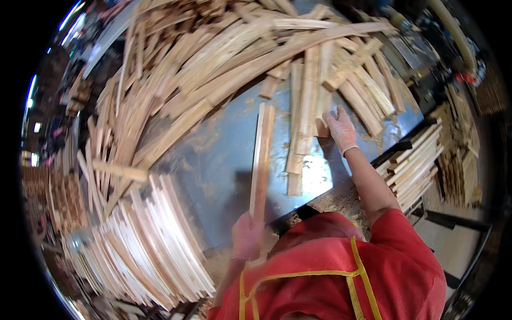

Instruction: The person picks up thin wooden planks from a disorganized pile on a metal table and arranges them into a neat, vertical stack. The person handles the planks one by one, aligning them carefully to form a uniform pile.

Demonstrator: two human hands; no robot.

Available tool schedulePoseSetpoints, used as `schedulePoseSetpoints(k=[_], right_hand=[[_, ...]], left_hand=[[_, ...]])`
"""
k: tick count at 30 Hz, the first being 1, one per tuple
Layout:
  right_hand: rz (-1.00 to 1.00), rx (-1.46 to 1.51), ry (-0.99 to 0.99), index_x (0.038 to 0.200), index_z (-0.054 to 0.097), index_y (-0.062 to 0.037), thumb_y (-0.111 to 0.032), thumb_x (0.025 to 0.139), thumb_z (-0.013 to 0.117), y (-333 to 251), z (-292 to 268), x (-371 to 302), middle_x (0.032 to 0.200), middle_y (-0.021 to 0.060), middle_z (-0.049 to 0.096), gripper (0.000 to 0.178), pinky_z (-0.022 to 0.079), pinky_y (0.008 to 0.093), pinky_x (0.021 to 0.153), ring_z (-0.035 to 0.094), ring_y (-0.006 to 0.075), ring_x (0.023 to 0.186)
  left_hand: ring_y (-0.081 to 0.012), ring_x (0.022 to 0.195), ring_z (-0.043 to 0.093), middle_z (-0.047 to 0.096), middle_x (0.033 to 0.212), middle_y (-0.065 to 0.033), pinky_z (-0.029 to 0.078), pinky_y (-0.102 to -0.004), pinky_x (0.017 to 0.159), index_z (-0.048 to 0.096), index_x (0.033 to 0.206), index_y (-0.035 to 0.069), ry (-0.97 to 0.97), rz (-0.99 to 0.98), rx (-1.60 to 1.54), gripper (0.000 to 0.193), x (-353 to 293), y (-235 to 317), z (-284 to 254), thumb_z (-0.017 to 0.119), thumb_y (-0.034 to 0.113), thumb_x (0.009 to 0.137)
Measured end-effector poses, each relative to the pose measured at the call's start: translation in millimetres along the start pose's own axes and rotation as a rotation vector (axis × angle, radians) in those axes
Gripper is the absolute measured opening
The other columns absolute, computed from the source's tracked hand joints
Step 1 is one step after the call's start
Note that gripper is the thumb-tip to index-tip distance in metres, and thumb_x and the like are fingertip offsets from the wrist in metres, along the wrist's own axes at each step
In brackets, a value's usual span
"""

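My left hand (248, 237), in a pale glove and slightly blurred, is closed round the near end of a long narrow wooden strip (261, 160). The strip points away from me above the grey metal tabletop (213, 178). My right hand (340, 129), in a whitish glove with an orange tint, is stretched forward with its fingers apart. Its fingertips lie at the edge of a wooden board (324, 101), touching or very close to it; which one I cannot tell. Just left of that hand several wooden strips (305, 117) lie lengthwise on the table.
A big jumbled heap of wooden strips (213, 53) covers the table's far and left side. Stacked pale strips (154, 240) stand at the near left, and another stack (413, 165) is at the right. A dark-framed cart (469, 226) stands at the lower right. Shavings are scattered about.
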State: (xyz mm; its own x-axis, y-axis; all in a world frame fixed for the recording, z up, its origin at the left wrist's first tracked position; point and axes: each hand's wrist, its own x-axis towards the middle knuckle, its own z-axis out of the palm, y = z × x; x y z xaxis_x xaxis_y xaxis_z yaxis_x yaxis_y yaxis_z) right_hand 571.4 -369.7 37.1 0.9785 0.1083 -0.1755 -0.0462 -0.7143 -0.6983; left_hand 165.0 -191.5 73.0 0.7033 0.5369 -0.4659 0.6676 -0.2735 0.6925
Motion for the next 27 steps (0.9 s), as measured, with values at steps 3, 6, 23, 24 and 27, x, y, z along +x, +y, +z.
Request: schedulePoseSetpoints(k=[3,6,23,24,27], right_hand=[[-0.096,-0.085,0.050,0.157,0.050,0.0057,-0.054,0.089,0.076,-49,47,-32,0.155,0.0343,0.056,0.094,0.042,0.0471,0.121,0.053,0.0453,0.146],[-0.063,0.134,-0.028,0.148,0.056,0.0072,-0.049,0.089,0.078,0,92,-18,0.137,0.0319,0.064,0.084,0.047,0.0488,0.114,0.062,0.0432,0.131],[-0.273,0.152,-1.578,0.145,0.060,-0.0115,-0.024,0.091,0.084,-60,179,-332,0.123,0.0122,0.073,0.061,0.054,0.0390,0.107,0.067,0.0265,0.124],[-0.542,-0.062,-1.611,0.145,0.061,-0.0112,-0.027,0.092,0.083,-68,191,-319,0.122,0.0133,0.074,0.059,0.054,0.0376,0.108,0.067,0.0257,0.124],[-0.570,0.161,-1.312,0.124,0.067,-0.0045,-0.041,0.094,0.075,-69,256,-220,0.116,0.0147,0.075,0.048,0.056,0.0423,0.095,0.070,0.0292,0.103]], left_hand=[[-0.0345,0.119,0.065,0.071,0.122,-0.0197,0.050,-0.0566,0.103,0.072,0.118,0.003,0.377,0.062,0.325,0.038,-55,-80,-2,0.072,0.031,0.093],[-0.0380,0.139,0.053,0.062,0.144,-0.0197,0.040,-0.0618,0.117,0.072,0.126,0.006,0.650,0.094,0.743,0.042,-86,-160,-14,0.069,0.034,0.095],[-0.0413,0.115,0.073,0.072,0.134,-0.0229,0.058,-0.0467,0.102,0.050,0.157,0.004,0.274,-0.081,-0.539,0.074,-2,-111,-78,0.076,0.026,0.092],[-0.0407,0.111,0.075,0.074,0.129,-0.0233,0.059,-0.0459,0.099,0.049,0.158,0.006,0.322,-0.111,-0.573,0.073,10,-122,-76,0.075,0.024,0.092],[-0.0403,0.107,0.075,0.076,0.119,-0.0245,0.060,-0.0462,0.097,0.048,0.159,0.010,0.463,-0.261,-0.250,0.071,5,-113,-82,0.070,0.018,0.092]])
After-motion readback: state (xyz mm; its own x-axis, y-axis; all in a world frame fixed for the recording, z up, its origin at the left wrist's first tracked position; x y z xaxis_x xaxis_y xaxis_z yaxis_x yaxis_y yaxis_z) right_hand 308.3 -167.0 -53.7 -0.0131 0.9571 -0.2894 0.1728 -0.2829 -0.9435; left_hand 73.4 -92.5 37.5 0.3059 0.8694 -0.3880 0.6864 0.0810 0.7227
